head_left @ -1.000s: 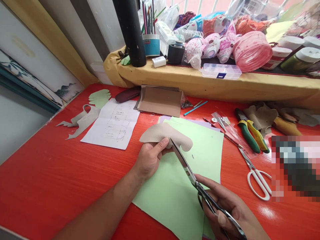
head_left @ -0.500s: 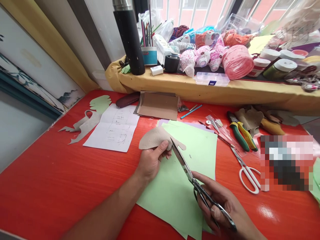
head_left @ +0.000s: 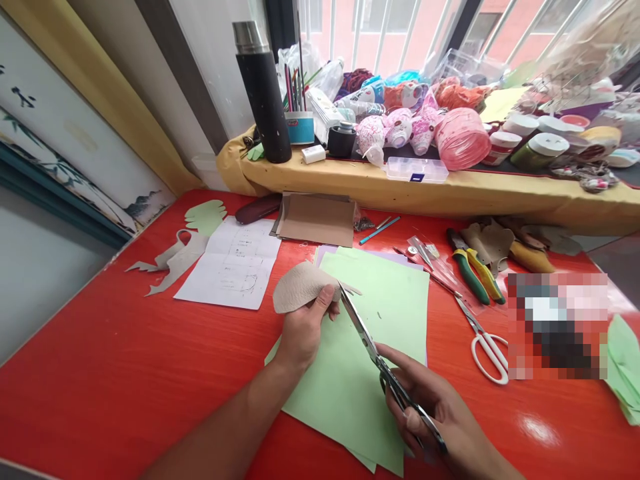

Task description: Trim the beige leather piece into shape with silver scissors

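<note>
My left hand [head_left: 307, 327] pinches a curved piece of beige leather [head_left: 300, 287] between thumb and fingers, above the table. A narrow strip of it sticks out to the right. In my right hand [head_left: 430, 407] is a pair of large metal scissors [head_left: 367, 340], fingers through the dark handles. The blades are nearly together and their tips meet the leather's right edge, just beside my left thumb. Light green paper sheets [head_left: 350, 387] lie under both hands, with a small dark scrap on top.
To the left lie a sheet with drawings [head_left: 227, 267] and beige offcuts [head_left: 175, 260]. Brown boards [head_left: 317, 220] sit at the back. White-handled scissors [head_left: 487, 350] and green-yellow pliers [head_left: 475, 270] lie right. A black thermos [head_left: 265, 100] stands on the cluttered sill.
The scissor blades have drawn closer together at the leather's edge. The leather has turned slightly, its narrow strip now seen more edge-on. The whole view has shifted a little.
</note>
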`<state>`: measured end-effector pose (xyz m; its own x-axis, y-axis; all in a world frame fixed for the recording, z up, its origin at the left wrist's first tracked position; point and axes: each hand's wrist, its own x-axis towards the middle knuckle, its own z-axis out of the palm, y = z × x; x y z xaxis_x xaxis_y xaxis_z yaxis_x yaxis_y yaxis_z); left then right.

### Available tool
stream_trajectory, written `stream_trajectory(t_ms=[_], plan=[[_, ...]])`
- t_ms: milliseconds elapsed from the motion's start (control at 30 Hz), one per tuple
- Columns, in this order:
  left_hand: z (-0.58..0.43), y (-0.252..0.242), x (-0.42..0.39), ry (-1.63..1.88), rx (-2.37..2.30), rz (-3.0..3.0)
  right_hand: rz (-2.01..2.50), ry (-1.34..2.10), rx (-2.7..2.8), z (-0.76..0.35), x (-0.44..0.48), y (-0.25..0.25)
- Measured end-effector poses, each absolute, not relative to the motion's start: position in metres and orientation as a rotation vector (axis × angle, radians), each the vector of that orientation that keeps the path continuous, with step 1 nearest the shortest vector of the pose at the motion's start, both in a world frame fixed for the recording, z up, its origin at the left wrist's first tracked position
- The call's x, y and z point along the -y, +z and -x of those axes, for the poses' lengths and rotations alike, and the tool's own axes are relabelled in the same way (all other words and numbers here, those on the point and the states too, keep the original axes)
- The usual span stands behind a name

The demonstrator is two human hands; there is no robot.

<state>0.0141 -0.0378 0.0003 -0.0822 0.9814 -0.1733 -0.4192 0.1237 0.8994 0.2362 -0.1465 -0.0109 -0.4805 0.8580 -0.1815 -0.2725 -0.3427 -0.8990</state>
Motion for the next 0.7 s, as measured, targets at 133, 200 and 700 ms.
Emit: stream_trajectory(t_ms=[133, 200, 700], plan=[[-0.015, -0.001, 0.036, 1.365, -1.075, -0.666, 0.881, 1.903, 1.098, -0.236, 0.145, -0.011], [-0.014, -0.001, 0.034, 1.4, -1.082, -0.636, 0.882, 1.904, 1.101, -0.235, 0.144, -0.008], [-0.009, -0.007, 0.033, 1.366, -1.194, -0.84, 1.041, 1.777, 1.315, -0.229, 0.143, 0.006]])
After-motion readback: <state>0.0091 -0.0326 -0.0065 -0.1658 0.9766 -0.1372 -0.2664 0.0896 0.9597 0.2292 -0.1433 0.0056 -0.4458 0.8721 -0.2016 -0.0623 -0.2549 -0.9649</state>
